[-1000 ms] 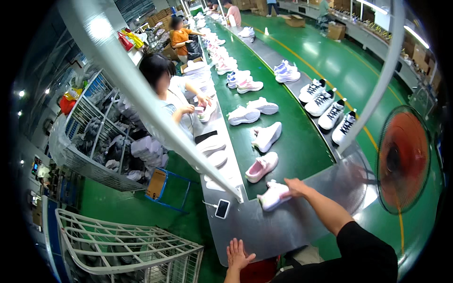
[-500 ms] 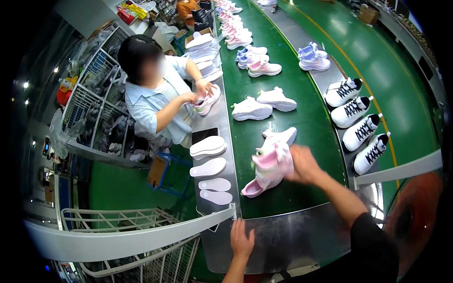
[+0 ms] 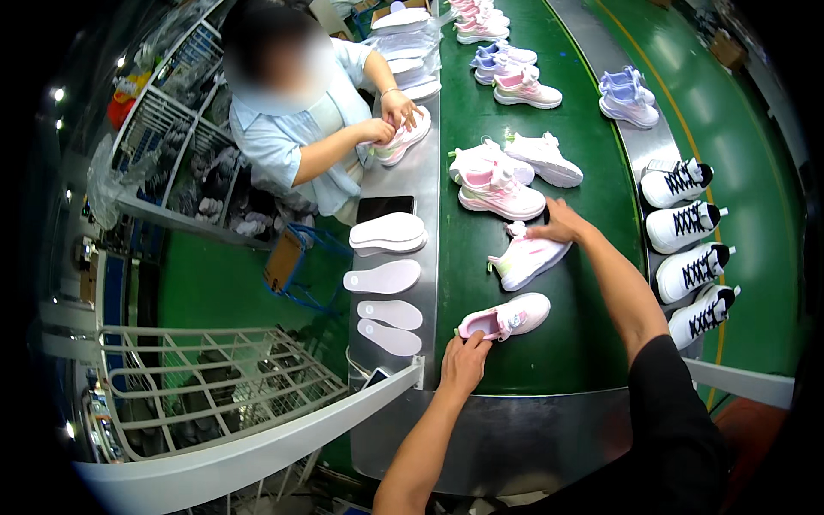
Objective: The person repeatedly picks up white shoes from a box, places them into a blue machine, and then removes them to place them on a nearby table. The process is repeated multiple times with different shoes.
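Note:
My left hand (image 3: 464, 364) is closed on the heel collar of a white and pink sneaker (image 3: 528, 315) lying on its side at the near end of the green belt (image 3: 584, 343). My right hand (image 3: 566, 223) is spread, thumb and index finger apart, over the toe end of a white sneaker (image 3: 532, 262) with a pale green heel. Its index fingertip reaches the toe of a pink and white sneaker (image 3: 502, 199). Behind that one stands a pair of white sneakers (image 3: 545, 159), partly covered by it. Some right-hand fingers are hidden.
Across the left edge a person in light blue works a sneaker (image 3: 408, 137) with both hands. Insoles (image 3: 384, 278) and a phone (image 3: 386, 209) lie on the metal ledge. White sneakers with black laces (image 3: 687, 227) line the right rail. A wire cart (image 3: 206, 386) stands lower left.
The pink sneaker in my right hand has gone forward onto the belt beside the white pair. My left hand has moved from the metal edge to the nearest sneaker's heel. The view has shifted.

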`<state>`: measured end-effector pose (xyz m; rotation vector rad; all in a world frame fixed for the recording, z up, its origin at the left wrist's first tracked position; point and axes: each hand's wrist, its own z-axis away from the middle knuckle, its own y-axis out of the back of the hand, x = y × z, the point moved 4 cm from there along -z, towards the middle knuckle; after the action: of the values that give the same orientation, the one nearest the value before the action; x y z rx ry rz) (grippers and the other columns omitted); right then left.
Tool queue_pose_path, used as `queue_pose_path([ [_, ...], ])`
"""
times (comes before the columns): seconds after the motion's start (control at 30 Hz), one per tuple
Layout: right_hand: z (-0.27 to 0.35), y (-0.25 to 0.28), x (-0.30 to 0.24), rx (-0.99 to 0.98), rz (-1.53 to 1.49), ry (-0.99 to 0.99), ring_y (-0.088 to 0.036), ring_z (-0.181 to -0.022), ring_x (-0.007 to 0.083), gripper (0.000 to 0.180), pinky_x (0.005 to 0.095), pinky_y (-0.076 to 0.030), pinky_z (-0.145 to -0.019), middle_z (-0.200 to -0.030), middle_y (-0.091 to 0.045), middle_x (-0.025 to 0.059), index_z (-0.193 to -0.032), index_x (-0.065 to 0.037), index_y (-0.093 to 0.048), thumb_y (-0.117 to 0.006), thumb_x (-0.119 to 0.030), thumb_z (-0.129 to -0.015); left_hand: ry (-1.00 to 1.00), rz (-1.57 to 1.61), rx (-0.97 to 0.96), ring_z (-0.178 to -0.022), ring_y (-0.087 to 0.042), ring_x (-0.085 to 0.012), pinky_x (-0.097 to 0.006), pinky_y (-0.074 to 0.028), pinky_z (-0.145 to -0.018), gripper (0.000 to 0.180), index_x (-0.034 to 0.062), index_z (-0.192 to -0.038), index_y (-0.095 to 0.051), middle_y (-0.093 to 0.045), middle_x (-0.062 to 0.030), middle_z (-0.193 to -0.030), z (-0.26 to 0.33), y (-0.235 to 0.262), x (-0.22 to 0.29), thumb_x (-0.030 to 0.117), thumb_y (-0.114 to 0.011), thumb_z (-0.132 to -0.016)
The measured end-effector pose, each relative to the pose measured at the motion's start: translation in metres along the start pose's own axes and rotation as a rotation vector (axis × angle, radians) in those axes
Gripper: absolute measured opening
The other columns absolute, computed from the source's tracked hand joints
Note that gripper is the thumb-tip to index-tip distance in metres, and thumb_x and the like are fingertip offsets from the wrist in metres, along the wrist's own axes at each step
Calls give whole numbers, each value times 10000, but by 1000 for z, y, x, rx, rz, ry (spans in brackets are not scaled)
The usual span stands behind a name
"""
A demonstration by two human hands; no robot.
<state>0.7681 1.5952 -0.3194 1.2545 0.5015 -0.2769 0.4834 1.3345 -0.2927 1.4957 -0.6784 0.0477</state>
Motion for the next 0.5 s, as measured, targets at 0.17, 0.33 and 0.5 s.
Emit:
queue_pose_path([
  [0.17, 54, -9, -4, -451, -124, 94, -639, -1110, 352, 749, 433, -498, -938, -1154, -686, 208, -1222, 0, -626, -826, -535, -737, 115, 98, -47, -1088, -556, -398, -477, -483, -956, 186, 57, -990, -695, -575, -88, -1285, -2, -10, 3, 77, -728, -808],
  [0.33, 100, -6, -77, 197, 61, 443, -590, -1134, 399, 533, 482, -460, -995, -1174, -658, 198, -1215, -29, -625, -813, -246, -767, 157, 343, 3, -1421, -387, -439, -465, -397, -1144, 293, 35, -1122, -715, -354, -132, -1609, 3, -1, 6, 57, -721, -829],
  [0.5, 99, -60, -102, 225, -326, 412, -597, -1134, 391, 405, 458, -454, -1011, -1163, -658, 192, -1222, -23, -623, -637, 29, -820, 260, 387, 182, -1439, -389, -401, -439, -372, -1160, 309, 25, -1166, -693, -323, -186, -1613, 57, 27, 27, 147, -702, -882],
])
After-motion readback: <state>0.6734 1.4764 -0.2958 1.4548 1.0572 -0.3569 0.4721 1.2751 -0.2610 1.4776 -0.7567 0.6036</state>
